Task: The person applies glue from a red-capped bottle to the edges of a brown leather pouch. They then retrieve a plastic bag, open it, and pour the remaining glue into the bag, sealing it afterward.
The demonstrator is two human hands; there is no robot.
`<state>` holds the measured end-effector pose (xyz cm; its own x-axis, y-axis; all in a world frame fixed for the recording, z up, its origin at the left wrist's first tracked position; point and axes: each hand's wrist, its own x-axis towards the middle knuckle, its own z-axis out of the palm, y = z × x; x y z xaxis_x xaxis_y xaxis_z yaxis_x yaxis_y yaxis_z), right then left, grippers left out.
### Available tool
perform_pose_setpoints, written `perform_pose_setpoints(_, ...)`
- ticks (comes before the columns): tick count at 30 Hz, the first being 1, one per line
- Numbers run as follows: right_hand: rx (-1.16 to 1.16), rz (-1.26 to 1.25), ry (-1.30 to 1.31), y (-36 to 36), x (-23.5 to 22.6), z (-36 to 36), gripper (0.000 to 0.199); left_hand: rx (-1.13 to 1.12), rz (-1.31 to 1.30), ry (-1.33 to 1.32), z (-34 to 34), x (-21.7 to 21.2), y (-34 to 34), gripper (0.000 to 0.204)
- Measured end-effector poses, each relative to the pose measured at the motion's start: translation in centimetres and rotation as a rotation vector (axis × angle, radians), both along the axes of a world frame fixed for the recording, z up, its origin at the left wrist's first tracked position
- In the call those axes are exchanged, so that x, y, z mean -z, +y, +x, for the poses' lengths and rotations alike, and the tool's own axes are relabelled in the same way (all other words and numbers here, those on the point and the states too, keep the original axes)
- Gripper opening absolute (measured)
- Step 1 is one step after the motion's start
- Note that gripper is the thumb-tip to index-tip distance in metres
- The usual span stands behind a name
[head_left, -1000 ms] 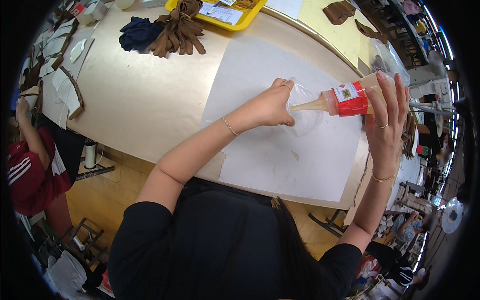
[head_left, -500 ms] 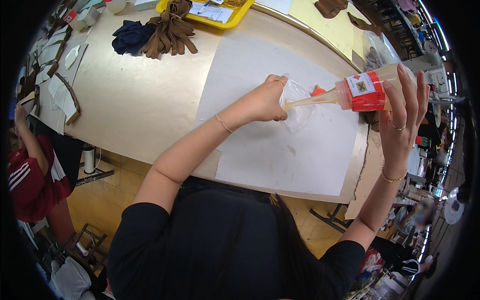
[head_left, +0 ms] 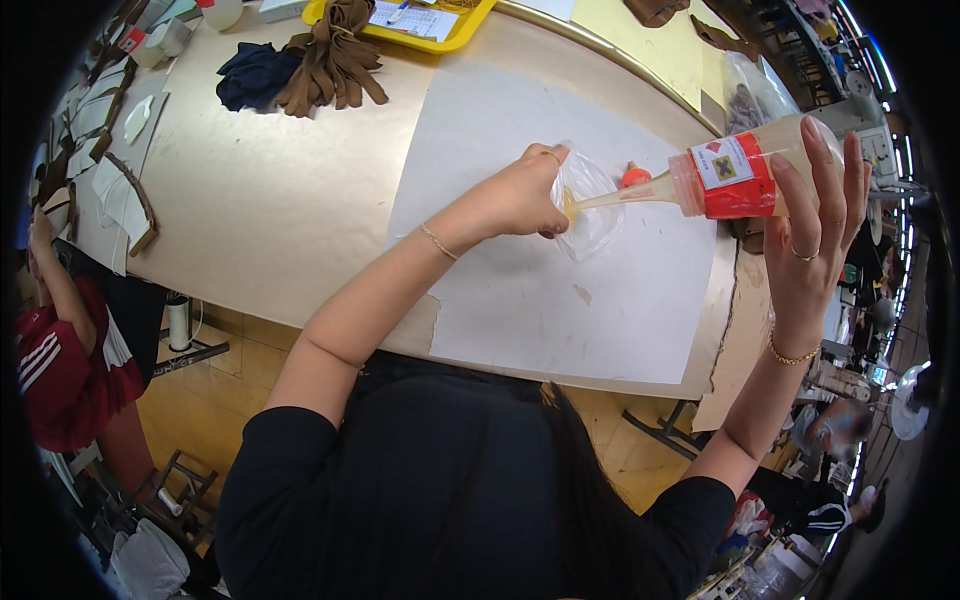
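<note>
1. Pinching a clear plastic bag (head_left: 597, 222) between thumb and fingers, the left hand (head_left: 522, 195) on my feed is over the white paper sheet (head_left: 560, 330); I cannot tell whether the bag touches the sheet.
2. At the sheet's right edge, I see the right hand (head_left: 812, 242) grasping the base end of a squeeze bottle (head_left: 742, 172), its fingers spread along the side and the bottle tipped nearly level.
3. Over the sheet, the bottle's long spout (head_left: 638, 191) reaches into the bag. What changes on my screen is a yellowish patch (head_left: 570, 205) inside the bag at the spout's tip, absent a second ago. I judge that liquid is passing from bottle to bag.
4. The bottle looks translucent and amber-tinted behind its red label; I cannot read its fill level. The rest of the bag looks like bare film.
5. On the sheet, just beyond the spout, I find a small red cap (head_left: 635, 177).
6. Past the sheet's far left corner, a yellow tray (head_left: 438, 45) holds a paper (head_left: 425, 22) and a pen (head_left: 398, 14); left of the sheet lie brown strips (head_left: 340, 68) and dark blue cloth (head_left: 252, 76).
</note>
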<state>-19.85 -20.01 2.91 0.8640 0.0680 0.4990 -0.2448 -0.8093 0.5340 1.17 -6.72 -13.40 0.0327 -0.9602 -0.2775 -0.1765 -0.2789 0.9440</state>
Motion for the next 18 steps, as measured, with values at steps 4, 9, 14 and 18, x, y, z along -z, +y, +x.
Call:
perform_pose_setpoints(4,-0.020,0.019,0.000,-0.1,0.0,0.1,0.068,0.010,-0.014,-0.029,0.1,-0.5,0.2,0.094)
perform_pose_setpoints(9,-0.034,0.013,0.003,-0.2,-0.1,0.2,0.064,0.020,-0.064,-0.074,0.2,0.2,0.0,0.094)
perform_pose_setpoints(14,-0.047,0.023,-0.002,-0.3,0.1,0.5,0.064,0.010,-0.082,-0.068,0.3,0.7,0.0,0.093)
perform_pose_setpoints(18,-0.034,0.025,0.006,-0.1,-0.3,0.2,0.065,0.060,-0.014,-0.011,0.4,-0.2,-0.3,0.091)
